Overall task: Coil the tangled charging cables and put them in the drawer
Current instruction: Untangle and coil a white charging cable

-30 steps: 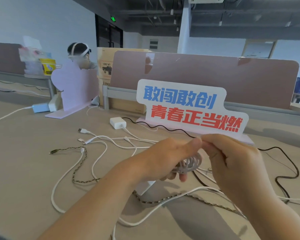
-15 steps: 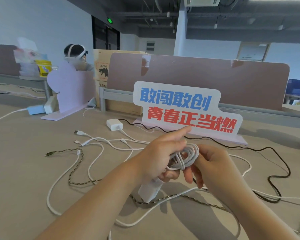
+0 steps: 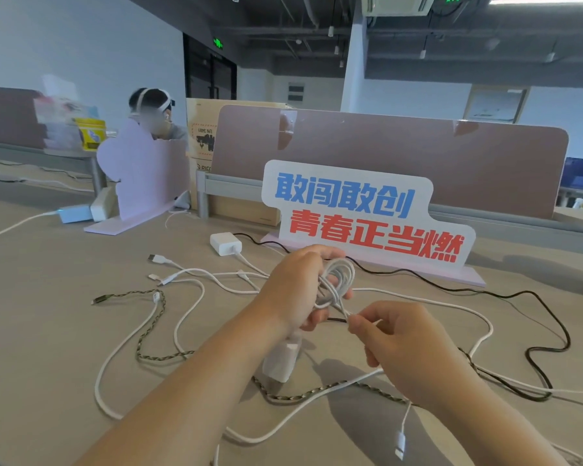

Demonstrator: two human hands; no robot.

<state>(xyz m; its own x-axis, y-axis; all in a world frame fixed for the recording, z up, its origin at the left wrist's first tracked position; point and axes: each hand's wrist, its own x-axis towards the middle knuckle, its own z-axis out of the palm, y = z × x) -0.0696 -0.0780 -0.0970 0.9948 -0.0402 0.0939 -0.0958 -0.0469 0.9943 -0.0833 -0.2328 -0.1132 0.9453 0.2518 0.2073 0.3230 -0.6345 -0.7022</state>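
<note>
Coil first: the white cable coil (image 3: 338, 280) is up off the desk (image 3: 48, 331), several loops bunched in my left hand (image 3: 290, 290), fingers curled round the bundle. Half a second back my right hand (image 3: 398, 338) sat tight against the loops; now it's dropped to 5 o'clock of the coil, pinching the free tail between thumb and fingertips and drawing it taut. I read that as winding done and the tail being cinched round the bundle, so this cable is nearly ready to stow.

At 7 o'clock a white charger brick (image 3: 281, 363) dangles below my left hand. I can't tell whether it belongs to this cable.

Further out, plenty remains: a braided cable (image 3: 164, 306) at 9 o'clock, a black cable (image 3: 567, 334) at 3, and a white adapter (image 3: 225, 243) at 11.

The drawer isn't in view. My left palm hides the loops' far side, so I can't see how they're secured.
</note>
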